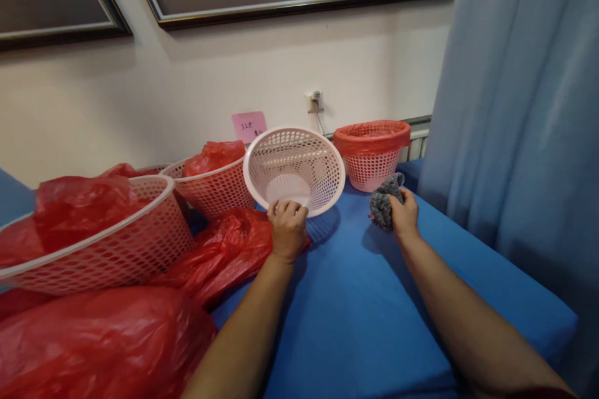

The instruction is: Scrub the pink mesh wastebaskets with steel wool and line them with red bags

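Observation:
My left hand (287,229) grips the near rim of a pale pink plastic basket (294,168) with perforated sides. The basket is tilted, its open mouth facing me, and nothing shows inside it. Bunched in the fingers of my right hand (406,212) is a fuzzy grey cloth (386,201), held above the blue-covered surface (346,299). Right beside my left wrist lies a crumpled red plastic bag (234,249). Behind the cloth stands another pink basket (372,156) with a red liner folded over its rim.
Left, several baskets hold red bags, among them a large near basket (154,224) and a smaller basket (219,187). A big red bag (107,343) fills the lower left. A blue curtain (510,106) hangs at right. The wall has a socket (315,103) and a pink note (249,126).

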The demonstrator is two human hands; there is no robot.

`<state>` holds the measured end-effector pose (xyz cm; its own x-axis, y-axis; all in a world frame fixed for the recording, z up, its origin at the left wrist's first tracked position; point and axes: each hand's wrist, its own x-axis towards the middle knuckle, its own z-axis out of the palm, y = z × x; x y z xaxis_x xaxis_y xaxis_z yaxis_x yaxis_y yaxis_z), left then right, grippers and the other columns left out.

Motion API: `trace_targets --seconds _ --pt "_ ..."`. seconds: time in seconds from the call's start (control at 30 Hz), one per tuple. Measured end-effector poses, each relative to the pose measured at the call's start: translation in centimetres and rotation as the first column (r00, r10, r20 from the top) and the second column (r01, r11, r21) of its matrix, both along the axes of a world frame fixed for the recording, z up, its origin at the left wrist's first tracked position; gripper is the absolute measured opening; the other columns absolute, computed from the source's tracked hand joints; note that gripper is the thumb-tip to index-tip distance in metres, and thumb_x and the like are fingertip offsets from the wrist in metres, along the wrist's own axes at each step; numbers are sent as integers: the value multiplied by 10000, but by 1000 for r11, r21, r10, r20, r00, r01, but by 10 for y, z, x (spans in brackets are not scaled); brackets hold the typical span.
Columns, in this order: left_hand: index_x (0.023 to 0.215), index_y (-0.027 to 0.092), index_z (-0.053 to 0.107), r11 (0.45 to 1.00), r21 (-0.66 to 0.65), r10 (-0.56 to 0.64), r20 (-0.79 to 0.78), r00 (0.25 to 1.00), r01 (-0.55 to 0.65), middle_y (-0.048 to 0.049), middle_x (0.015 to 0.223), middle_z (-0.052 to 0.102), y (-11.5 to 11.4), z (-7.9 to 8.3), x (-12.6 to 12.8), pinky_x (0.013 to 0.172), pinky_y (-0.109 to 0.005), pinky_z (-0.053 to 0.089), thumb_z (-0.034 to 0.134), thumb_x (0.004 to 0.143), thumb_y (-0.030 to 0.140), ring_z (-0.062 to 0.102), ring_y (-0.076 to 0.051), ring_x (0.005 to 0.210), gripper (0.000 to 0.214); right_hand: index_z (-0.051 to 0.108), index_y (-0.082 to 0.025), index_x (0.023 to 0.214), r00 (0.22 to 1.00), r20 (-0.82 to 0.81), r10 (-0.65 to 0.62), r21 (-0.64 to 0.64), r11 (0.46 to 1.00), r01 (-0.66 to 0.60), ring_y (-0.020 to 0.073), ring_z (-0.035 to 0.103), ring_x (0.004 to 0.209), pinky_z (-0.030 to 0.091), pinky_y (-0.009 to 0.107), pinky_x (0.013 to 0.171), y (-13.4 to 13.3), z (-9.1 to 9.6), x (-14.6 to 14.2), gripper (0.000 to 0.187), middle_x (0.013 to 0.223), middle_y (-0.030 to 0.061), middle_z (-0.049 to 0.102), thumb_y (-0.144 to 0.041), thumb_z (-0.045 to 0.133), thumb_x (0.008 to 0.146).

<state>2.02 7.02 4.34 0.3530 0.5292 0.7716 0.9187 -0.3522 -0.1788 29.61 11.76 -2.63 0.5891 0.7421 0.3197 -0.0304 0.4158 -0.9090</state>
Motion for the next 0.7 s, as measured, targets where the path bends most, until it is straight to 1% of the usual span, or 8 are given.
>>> trace_targets --seconds 0.1,0.2,0.27,0.33,0.43,0.5,0.57,0.7 --pt "792 224 698 999 -40 -8 6 1000 9 -74 866 721 -7 -26 -3 1090 -525 323 564 901 89 624 -275 979 219 667 -211 1072 959 280 -35 152 988 -9 269 583 1217 404 487 1147 -18 8 -16 366 1217 87 658 -314 685 721" --pt "840 228 711 992 -112 -65 -11 998 64 -71 930 738 -20 -43 -2 1148 -517 296 568 907 90 623 -275 1128 210 670 -224 1232 754 654 56 221 939 -262 254 551 1316 414 446 1162 -36 2 -50 427 1409 110 576 -227 632 806" --pt "908 240 725 980 -169 -113 -33 993 105 -68 999 749 -31 -50 -3 1165 -504 308 577 908 103 607 -271 1205 202 658 -227 1289 583 793 174 71 925 -373 255 532 1351 417 438 1168 -42 -10 -71 469 1464 111 542 -191 618 823" --pt "988 264 735 931 -289 -208 83 975 223 -65 1104 747 -42 -57 -10 1161 -490 345 608 874 99 597 -267 1245 237 665 -202 1297 446 838 314 -153 920 -360 275 535 1348 411 453 1174 -44 -23 -85 472 1443 132 558 -186 621 828" --pt "973 268 720 850 -319 -165 594 787 419 -71 1154 722 -53 -67 -29 1123 -484 409 643 765 56 618 -269 1194 307 655 -147 1321 382 816 433 -344 896 -281 314 533 1340 395 488 1178 -42 -36 -90 482 1414 180 560 -236 638 847" --pt "979 245 676 887 -251 -34 801 597 388 -88 1119 699 -52 -75 -39 1070 -502 454 622 756 68 638 -268 1121 290 609 -131 1378 371 812 451 -370 889 -270 342 473 1394 363 502 1197 -43 -39 -88 579 1482 197 486 -287 686 826" --pt "1053 222 630 907 -243 41 864 502 344 -105 1108 686 -44 -85 -41 958 -479 529 617 789 121 666 -254 1032 283 522 -123 1460 336 811 478 -396 873 -285 357 384 1458 328 496 1218 -46 -37 -84 737 1564 202 378 -302 737 779" --pt "1003 175 655 825 -286 99 922 375 488 -103 984 746 -20 -103 -19 757 -342 585 706 772 212 718 -211 843 239 328 -148 1578 250 816 521 -378 808 -451 308 328 1498 297 473 1240 -54 -28 -84 922 1599 189 323 -188 724 747"
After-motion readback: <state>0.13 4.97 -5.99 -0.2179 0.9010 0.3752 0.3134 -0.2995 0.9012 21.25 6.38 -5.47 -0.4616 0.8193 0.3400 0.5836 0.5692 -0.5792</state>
